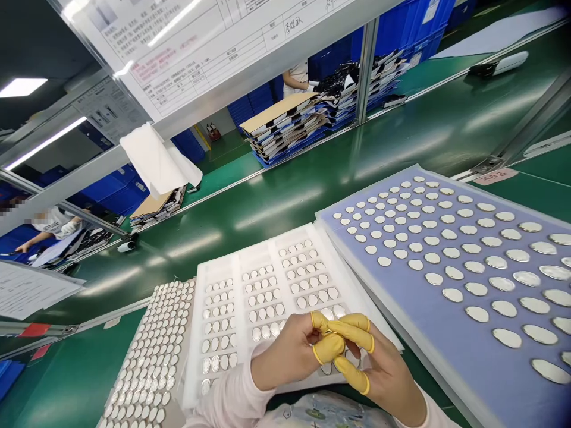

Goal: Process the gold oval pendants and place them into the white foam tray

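My left hand [289,348] and my right hand [379,368] meet at the front of the white foam tray [232,264]. Yellow finger cots cover the thumbs and several fingertips. The fingers of both hands are pinched together, and whatever is between them is mostly hidden; only a small shiny edge shows. Below and around the hands, shiny oval pieces [265,331] stand in rows in the tray's slots. A few of these ovals are partly covered by my fingers.
To the right, a blue-violet sheet [357,255] carries many spaced ovals. Another board packed with ovals [151,339] lies left. Behind runs a green conveyor belt [276,202], with stacked cardboard and blue dividers [285,128] beyond. A printed sheet [214,47] hangs overhead. Co-workers appear behind.
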Tool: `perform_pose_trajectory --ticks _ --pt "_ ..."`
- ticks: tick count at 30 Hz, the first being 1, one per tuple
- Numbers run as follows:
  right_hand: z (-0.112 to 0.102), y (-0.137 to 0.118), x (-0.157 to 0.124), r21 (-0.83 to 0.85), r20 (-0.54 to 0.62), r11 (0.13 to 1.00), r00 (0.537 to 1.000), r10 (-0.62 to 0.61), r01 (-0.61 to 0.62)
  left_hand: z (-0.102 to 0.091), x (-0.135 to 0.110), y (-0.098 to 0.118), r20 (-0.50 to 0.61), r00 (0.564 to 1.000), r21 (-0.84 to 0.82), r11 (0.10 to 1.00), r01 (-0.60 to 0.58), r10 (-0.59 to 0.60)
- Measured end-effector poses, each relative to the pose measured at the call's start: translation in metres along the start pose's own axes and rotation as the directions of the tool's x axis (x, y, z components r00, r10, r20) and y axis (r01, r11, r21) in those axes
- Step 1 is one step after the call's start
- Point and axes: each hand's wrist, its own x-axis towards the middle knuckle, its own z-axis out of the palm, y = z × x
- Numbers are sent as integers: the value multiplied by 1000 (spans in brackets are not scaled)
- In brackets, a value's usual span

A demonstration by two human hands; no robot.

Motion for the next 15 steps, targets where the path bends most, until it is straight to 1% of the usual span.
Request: perform_pose_trajectory --ticks 4,7,9,11,13,15 --pt "-4 -2 -1 -14 16 1000 1000 -24 24 3 -2 -2 -64 997 98 994 54 -48" --pt "-2 0 -4 42 4 999 1000 -18 18 3 -2 1 -57 995 95 991 91 -86" --pt "-1 2 -7 97 -12 995 1000 -1 2 3 -2 3 -16 992 29 991 128 -127" --pt "1 4 -9 143 -21 990 999 26 -22 2 -2 3 35 987 -72 985 156 -154" --pt "1 6 -12 166 -22 985 999 48 -43 1 -2 -2 83 985 -165 973 162 -150" --pt "1 7 -14 173 -19 983 998 66 -61 0 -2 -7 102 986 -241 958 154 -133"
